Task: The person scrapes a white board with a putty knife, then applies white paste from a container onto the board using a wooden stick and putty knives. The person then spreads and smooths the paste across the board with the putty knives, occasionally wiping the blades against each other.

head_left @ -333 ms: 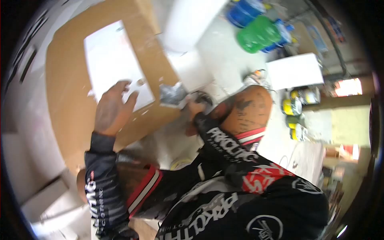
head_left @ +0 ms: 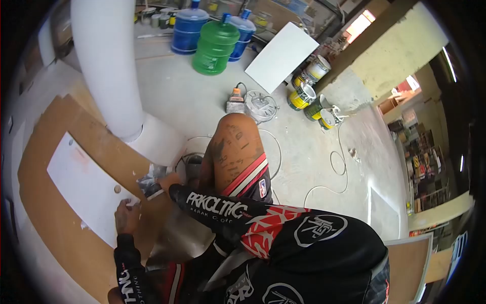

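Observation:
A white tile (head_left: 83,185) with a small round hole lies on a brown board (head_left: 43,223) on the floor. My left hand (head_left: 126,215) rests on the tile's near corner with its fingers bent on the surface. Just right of the tile, my right hand (head_left: 169,181) grips a crumpled grey sheet (head_left: 151,181) against the board's edge. Black printed sleeves cover both arms. My bare knee (head_left: 235,147) rises right of the hands.
A thick white column (head_left: 109,66) stands just behind the board. Blue and green water jugs (head_left: 215,45), a leaning white tile (head_left: 283,55), paint cans (head_left: 304,96), a power tool (head_left: 258,105) and loose cables (head_left: 334,162) lie on the concrete floor.
The view has swung up and back, so the hands now look smaller and lower. My left hand has slid from the tile's middle to its near corner. The right hand still grips the grey sheet.

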The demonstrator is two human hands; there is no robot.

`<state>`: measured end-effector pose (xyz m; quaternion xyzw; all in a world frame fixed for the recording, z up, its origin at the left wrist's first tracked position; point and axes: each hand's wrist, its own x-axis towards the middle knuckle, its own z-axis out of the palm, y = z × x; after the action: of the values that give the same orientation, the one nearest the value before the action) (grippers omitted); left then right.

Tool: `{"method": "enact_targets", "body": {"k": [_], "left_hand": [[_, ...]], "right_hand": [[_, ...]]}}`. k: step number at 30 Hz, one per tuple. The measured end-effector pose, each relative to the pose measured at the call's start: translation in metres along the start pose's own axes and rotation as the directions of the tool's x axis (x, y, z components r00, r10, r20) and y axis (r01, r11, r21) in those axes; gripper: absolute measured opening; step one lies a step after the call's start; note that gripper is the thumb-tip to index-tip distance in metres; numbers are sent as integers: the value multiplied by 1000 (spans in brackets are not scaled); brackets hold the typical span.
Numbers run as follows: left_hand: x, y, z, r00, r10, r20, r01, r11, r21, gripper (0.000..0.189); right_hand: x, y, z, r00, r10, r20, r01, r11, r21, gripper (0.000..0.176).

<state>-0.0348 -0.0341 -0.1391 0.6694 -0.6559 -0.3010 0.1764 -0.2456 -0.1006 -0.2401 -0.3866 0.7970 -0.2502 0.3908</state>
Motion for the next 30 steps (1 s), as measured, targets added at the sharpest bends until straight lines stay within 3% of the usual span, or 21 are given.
{"method": "enact_targets", "body": {"k": [1, 2, 3, 4, 5, 6, 7, 8, 9, 11, 12, 13, 14, 18, 20, 21, 23, 24, 26, 28, 30], "left_hand": [[17, -48, 35, 1000, -10, 20, 11, 998, -61, 38], [34, -69, 51, 999, -16, 36, 21, 992, -123, 43], [27, -50, 45, 999, -7, 44, 12, 992, -122, 43], [12, -15, 33, 928, -286, 237, 357, 866, -351, 49], [2, 15, 25, 744, -465, 479, 664, 591, -457, 56], [0, 32, 28, 755, -438, 489, 648, 615, -449, 56], [-5, 44, 33, 750, -397, 529, 662, 445, -603, 60], [-7, 52, 37, 747, -356, 562, 655, 244, -715, 64], [-2, 56, 40, 754, -339, 562, 650, 264, -713, 64], [3, 62, 45, 915, -120, 385, 392, 36, -919, 61], [2, 65, 42, 914, -116, 389, 397, 45, -917, 61], [4, 66, 39, 930, -131, 344, 364, 181, -914, 55], [5, 73, 35, 946, -135, 294, 322, 312, -894, 50], [10, 90, 36, 982, -174, 69, 136, 406, -904, 51], [20, 74, 38, 938, -298, -178, 9, 532, -847, 47], [11, 86, 29, 931, -314, -187, 6, 524, -851, 47], [-9, 105, 13, 962, -137, -234, -76, 693, -717, 39], [-13, 109, 19, 959, -157, -235, -62, 695, -717, 39], [-18, 121, 35, 935, 87, -343, -326, 586, -742, 47], [-21, 130, 51, 959, 37, -281, -225, 701, -677, 45], [-17, 131, 72, 975, -9, -223, -130, 791, -598, 43]], "right_hand": [[-9, -15, -16, 987, -34, 158, 28, 999, 38, 50], [-9, -24, -25, 989, -45, 143, 38, 998, 53, 50], [-11, -19, -25, 945, 25, 328, -143, 929, 341, 46], [-7, -12, -24, 865, 17, 502, -340, 754, 561, 42], [-16, -17, -30, 874, 17, 485, -335, 745, 577, 42], [-27, -26, -37, 872, -34, 488, -366, 617, 697, 41], [-37, -32, -47, 873, -85, 480, -389, 474, 790, 40], [-46, -39, -56, 887, -83, 455, -370, 461, 806, 40], [-59, -49, -64, 847, -124, 516, -422, 432, 797, 36], [-77, -56, -69, 804, -178, 568, -471, 394, 790, 33], [-87, -55, -70, 780, -261, 569, -477, 339, 811, 31], [-93, -56, -72, 753, -344, 561, -485, 285, 827, 29], [-98, -59, -79, 762, -324, 561, -482, 295, 825, 31], [-99, -78, -112, 891, -132, 435, -377, 322, 869, 32], [-93, -88, -131, 975, 39, 219, -199, 596, 778, 31], [-80, -79, -129, 973, 30, 230, -200, 608, 768, 31], [-54, -60, -120, 934, -355, 41, 217, 655, 724, 33], [-65, -62, -132, 869, -494, 12, 359, 648, 672, 38], [-98, -77, -151, 831, -552, 69, 399, 676, 619, 36], [-102, -73, -146, 797, -592, 122, 435, 701, 565, 36], [-87, -61, -125, 706, -707, 22, 591, 607, 531, 41]]}}
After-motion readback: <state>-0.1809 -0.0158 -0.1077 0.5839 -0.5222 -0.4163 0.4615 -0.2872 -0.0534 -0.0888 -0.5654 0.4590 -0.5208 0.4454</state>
